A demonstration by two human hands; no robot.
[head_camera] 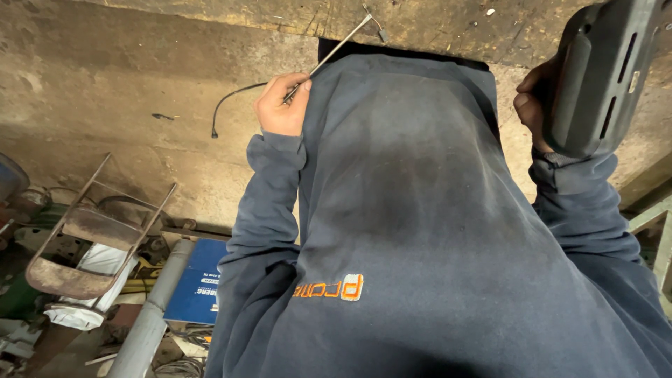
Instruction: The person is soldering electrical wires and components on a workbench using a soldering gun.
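Note:
My left hand [282, 105] is closed on a thin metal rod [336, 47] that slants up to the right, ending in a small clamp-like tip near the far edge of a dirty, worn bench top [140, 84]. At the upper right, my right hand [533, 101] grips a dark grey moulded plastic piece with long slots [602, 70], held upright above the bench. My dark blue sweatshirt [420, 210] fills the middle of the view and hides whatever lies on the bench between my hands.
A thin black cable [231, 98] curls on the bench left of my left hand. Below the bench at left stand a rusty metal frame [91, 231], a grey pipe [150, 315], a blue box [192, 283] and white sacking [94, 287]. A greenish metal frame [654, 224] sits at right.

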